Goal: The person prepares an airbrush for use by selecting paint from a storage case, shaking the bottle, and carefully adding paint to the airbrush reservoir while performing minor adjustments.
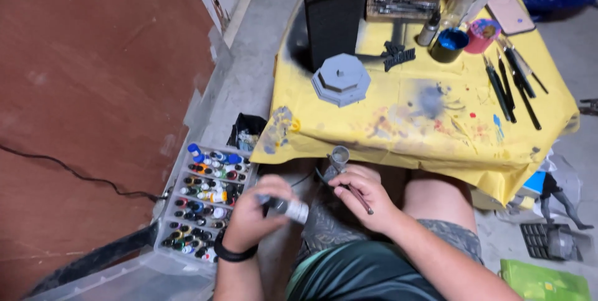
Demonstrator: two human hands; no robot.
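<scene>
Head view: left hand (252,211) closed round a small paint bottle (289,207) with a white body, held over the lap near the compartmented case of paint bottles (205,204) at left; right hand (361,192) gripping an airbrush (337,161), cup upward, with a thin brush (360,198) apparently pinched between the fingers. Grey octagonal model (341,78) on the paint-stained yellow cloth (423,120) far ahead, evenly grey, further colour apparently not yet laid on; bottle cap state unclear.
</scene>
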